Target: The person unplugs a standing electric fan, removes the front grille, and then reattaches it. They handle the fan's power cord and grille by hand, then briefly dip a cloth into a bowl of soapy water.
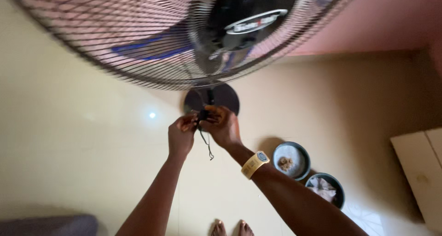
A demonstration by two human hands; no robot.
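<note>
Both hands meet at the pole of the standing fan [184, 33], the left hand [181, 137] and right hand [224, 127] each pinched shut on a thin dark cord [206, 141] whose loose end dangles, so the tying looks unfinished.

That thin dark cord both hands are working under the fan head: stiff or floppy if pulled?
Probably floppy: the dark cord hangs limp below the left hand and right hand, curling at its free end. It looks thin, so likely very light. A hard tug might rock the standing fan, which appears top-heavy over its small round base.
</note>
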